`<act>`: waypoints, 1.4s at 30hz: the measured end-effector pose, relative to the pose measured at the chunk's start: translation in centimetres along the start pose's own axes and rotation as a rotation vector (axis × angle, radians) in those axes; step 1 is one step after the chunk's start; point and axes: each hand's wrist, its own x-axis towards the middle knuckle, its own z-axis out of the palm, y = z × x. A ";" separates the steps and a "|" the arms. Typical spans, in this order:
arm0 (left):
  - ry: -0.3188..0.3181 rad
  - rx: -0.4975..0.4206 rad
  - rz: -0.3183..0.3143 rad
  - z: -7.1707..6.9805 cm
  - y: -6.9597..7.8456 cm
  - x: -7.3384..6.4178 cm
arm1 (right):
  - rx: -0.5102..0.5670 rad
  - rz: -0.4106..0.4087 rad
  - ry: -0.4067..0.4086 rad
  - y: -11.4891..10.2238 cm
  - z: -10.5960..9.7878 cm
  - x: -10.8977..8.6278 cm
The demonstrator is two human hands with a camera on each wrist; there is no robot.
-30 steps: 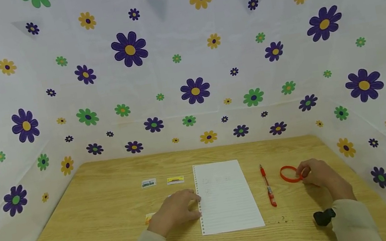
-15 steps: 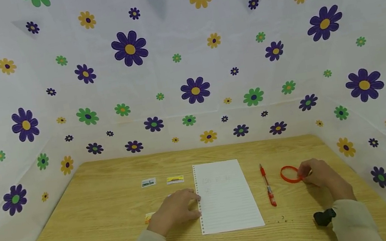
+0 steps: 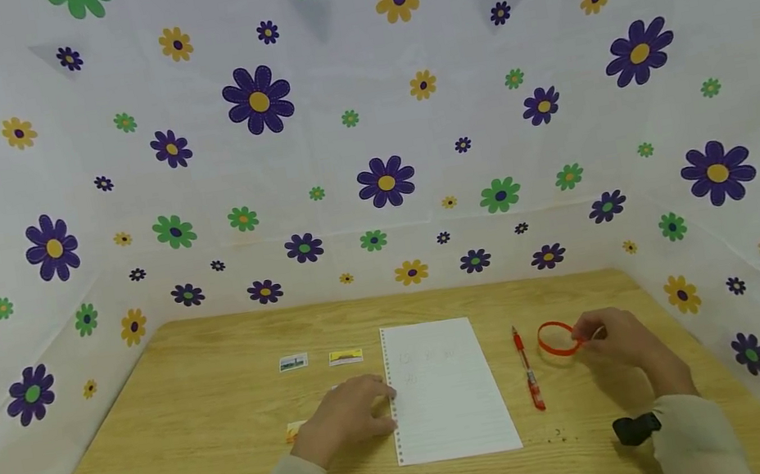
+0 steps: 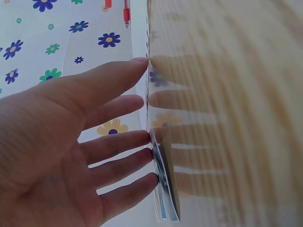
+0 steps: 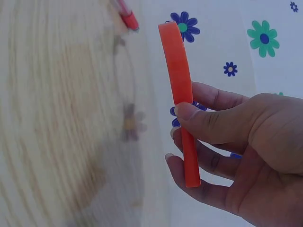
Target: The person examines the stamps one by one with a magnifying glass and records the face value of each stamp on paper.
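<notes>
In the head view, my right hand (image 3: 618, 338) pinches a thin orange-red ring-shaped band (image 5: 176, 61) between thumb and fingers. The right wrist view shows the band edge-on, raised off the table. My left hand (image 3: 349, 417) rests at the left edge of a sheet of lined paper (image 3: 456, 415), thumb and fingers extended, gripping nothing. Faint pencil-like writing marks the paper's upper part. In the left wrist view, the lower fingertips touch or nearly touch a small card (image 4: 165, 184). A red pen (image 3: 529, 372) lies between the paper and the band.
Two small picture cards, a grey-green one (image 3: 293, 362) and a yellow one (image 3: 346, 356), lie left of the paper. An orange card (image 3: 295, 430) is partly covered by the left hand. Small dark crumbs (image 3: 559, 434) dot the wooden table (image 3: 180, 434). Flowered white sheeting (image 3: 340, 268) encloses it.
My right hand has lifted the band off the table and shifted it slightly left, toward the pen. The left hand and the paper stay in place.
</notes>
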 end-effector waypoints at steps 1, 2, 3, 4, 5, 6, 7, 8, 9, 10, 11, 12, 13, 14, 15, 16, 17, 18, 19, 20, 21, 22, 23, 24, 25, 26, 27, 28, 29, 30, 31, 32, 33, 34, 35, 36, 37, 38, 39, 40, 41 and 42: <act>-0.002 0.000 -0.001 0.0 0.0 0.0 | 0.009 -0.008 0.002 -0.3 0.0 0.0; -0.002 0.000 0.000 0.1 0.0 0.0 | 0.013 -0.016 0.001 -0.5 0.0 0.0; -0.002 0.000 0.002 0.1 -0.1 0.0 | 0.018 -0.018 0.003 -0.7 0.0 0.0; -0.002 -0.001 0.002 0.1 -0.1 0.0 | 0.020 -0.022 0.003 -1.0 0.0 0.0; -0.002 -0.002 0.004 0.1 -0.1 0.0 | 0.026 -0.019 0.004 -1.2 0.0 0.0; 0.000 -0.003 0.007 0.2 -0.2 0.0 | 0.028 -0.020 0.004 -1.4 0.0 0.0; 0.002 -0.007 0.010 0.2 -0.2 -0.1 | 0.029 -0.014 0.003 -1.6 0.0 0.0; 0.007 -0.013 0.016 0.2 -0.2 -0.1 | 0.026 -0.012 0.002 -1.7 0.0 0.0; 0.013 -0.020 0.022 0.2 -0.2 -0.1 | 0.024 -0.006 0.004 -1.9 0.0 0.1; 0.019 -0.021 0.028 0.2 -0.2 -0.1 | 0.022 -0.005 0.004 -2.0 0.0 0.1; 0.026 -0.027 0.033 0.2 -0.2 -0.1 | 0.022 -0.008 0.004 -2.2 0.0 0.2; 0.033 -0.037 0.037 0.1 -0.2 -0.1 | 0.019 -0.015 0.004 -2.3 -0.1 0.3; 0.038 -0.045 0.041 0.2 -0.2 -0.1 | 0.020 -0.019 0.006 -2.5 0.0 0.4; 0.043 -0.052 0.044 0.2 -0.2 -0.1 | 0.020 -0.024 0.008 -2.6 0.0 0.5; 0.046 -0.049 0.050 0.2 -0.2 -0.1 | 0.024 -0.035 0.010 -2.8 0.0 0.5; 0.048 -0.041 0.054 0.2 -0.2 -0.1 | 0.026 -0.043 0.009 -2.9 0.0 0.6; 0.052 -0.045 0.055 0.2 -0.3 -0.1 | 0.027 -0.050 0.010 -3.2 0.1 0.6; 0.054 -0.041 0.057 0.1 -0.4 0.0 | 0.027 -0.054 0.012 -3.4 0.1 0.6; 0.059 -0.041 0.058 0.1 -0.6 0.1 | 0.027 -0.055 0.015 -3.6 0.2 0.7; 0.063 -0.043 0.054 0.0 -0.7 0.1 | 0.027 -0.059 0.017 -3.8 0.2 0.7; 0.068 -0.051 0.046 -0.1 -0.9 0.2 | 0.030 -0.061 0.019 -4.0 0.3 0.8; 0.076 -0.066 0.030 -0.3 -1.2 0.2 | 0.035 -0.061 0.023 -4.3 0.4 0.9; 0.083 -0.079 0.014 -0.6 -1.5 0.3 | 0.040 -0.068 0.027 -4.5 0.5 1.0; 0.089 -0.081 -0.003 -0.8 -1.8 0.3 | 0.046 -0.072 0.030 -4.8 0.7 1.2; 0.098 -0.079 -0.016 -1.1 -2.1 0.4 | 0.051 -0.077 0.032 -5.0 0.9 1.3; 0.104 -0.070 -0.033 -1.5 -2.4 0.5 | 0.058 -0.080 0.032 -5.2 1.0 1.5; 0.109 -0.065 -0.054 -1.8 -2.7 0.5 | 0.063 -0.083 0.032 -5.4 1.2 1.7; 0.116 -0.048 -0.069 -2.1 -3.0 0.6 | 0.066 -0.088 0.032 -5.6 1.4 1.9; 0.120 -0.036 -0.086 -2.4 -3.4 0.7 | 0.069 -0.091 0.030 -5.8 1.7 2.1; 0.126 -0.029 -0.098 -2.7 -3.7 0.8 | 0.072 -0.093 0.028 -6.0 1.9 2.3; 0.134 -0.027 -0.104 -3.0 -4.1 0.9 | 0.073 -0.096 0.027 -6.2 2.1 2.6; 0.139 -0.030 -0.117 -3.2 -4.4 1.0 | 0.074 -0.099 0.026 -6.4 2.3 2.8; 0.143 -0.027 -0.127 -3.4 -4.7 1.1 | 0.075 -0.100 0.027 -6.6 2.5 3.0; 0.149 -0.015 -0.131 -3.6 -5.0 1.3 | 0.074 -0.106 0.028 -6.9 2.7 3.3; 0.151 -0.008 -0.135 -3.9 -5.3 1.4 | 0.075 -0.110 0.030 -7.1 2.9 3.5; 0.151 0.006 -0.139 -4.1 -5.5 1.6 | 0.077 -0.113 0.032 -7.4 3.1 3.8; 0.151 0.019 -0.146 -4.2 -5.7 1.7 | 0.079 -0.118 0.035 -7.7 3.3 4.0; 0.149 0.027 -0.156 -4.3 -5.9 1.8 | 0.083 -0.121 0.037 -8.0 3.4 4.2; 0.146 0.036 -0.161 -4.4 -6.0 2.0 | 0.089 -0.126 0.040 -8.2 3.6 4.4; 0.145 0.034 -0.166 -4.4 -6.2 2.1 | 0.092 -0.135 0.042 -8.4 3.8 4.7; 0.142 0.026 -0.170 -4.4 -6.4 2.1 | 0.099 -0.138 0.042 -8.7 4.0 4.8; 0.139 0.014 -0.175 -4.4 -6.7 2.2 | 0.104 -0.144 0.040 -8.9 4.1 5.0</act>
